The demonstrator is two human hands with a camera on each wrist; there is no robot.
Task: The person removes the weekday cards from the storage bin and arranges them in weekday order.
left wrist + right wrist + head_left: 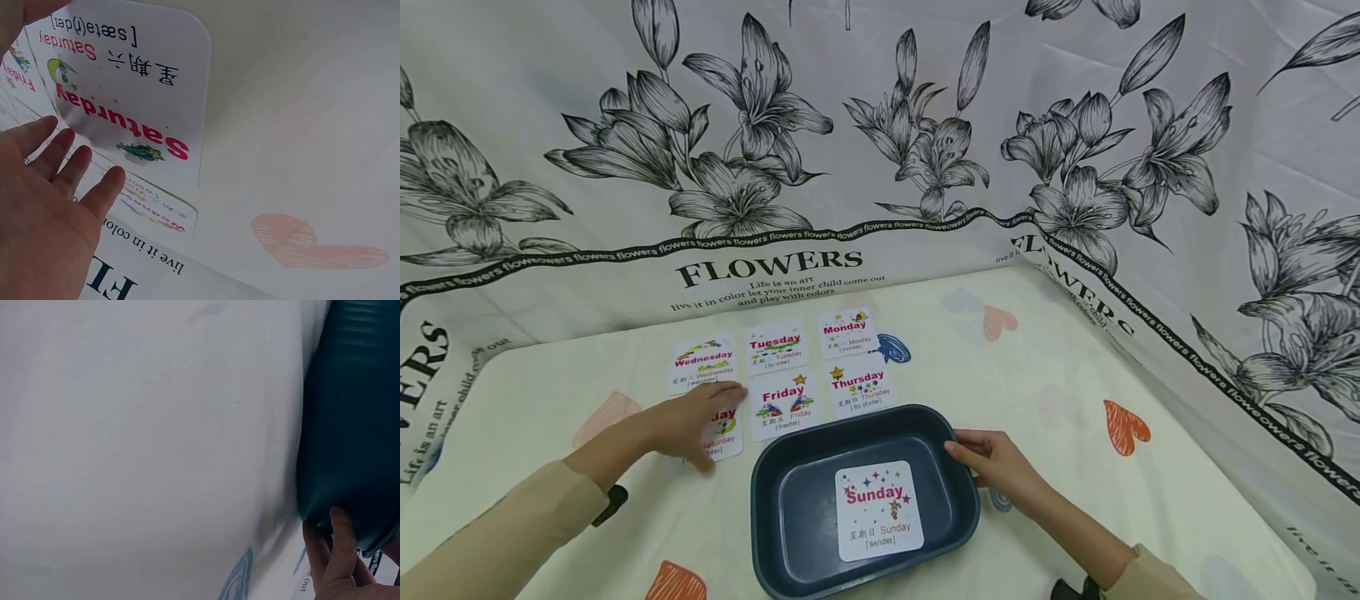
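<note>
My left hand (688, 421) lies over the Saturday card (728, 437), covering part of it. In the left wrist view its fingers reach, nearly straight, to the edge of the Saturday card (140, 81); contact cannot be told for sure. My right hand (1000, 467) grips the right side of a dark blue plastic basin (797, 529), thumb at the rim. The right wrist view shows the right fingers (340, 550) against the basin's outer wall (350, 425). Inside the basin, the Sunday card (880, 512) rests face up.
Behind the basin lie the Wednesday (702, 364), Tuesday (777, 344), Monday (847, 332), Friday (785, 404) and Thursday (860, 385) cards in two rows. A cream cloth with printed hearts (1126, 427) covers the table. Flower-printed curtains (925, 133) stand at the back and sides.
</note>
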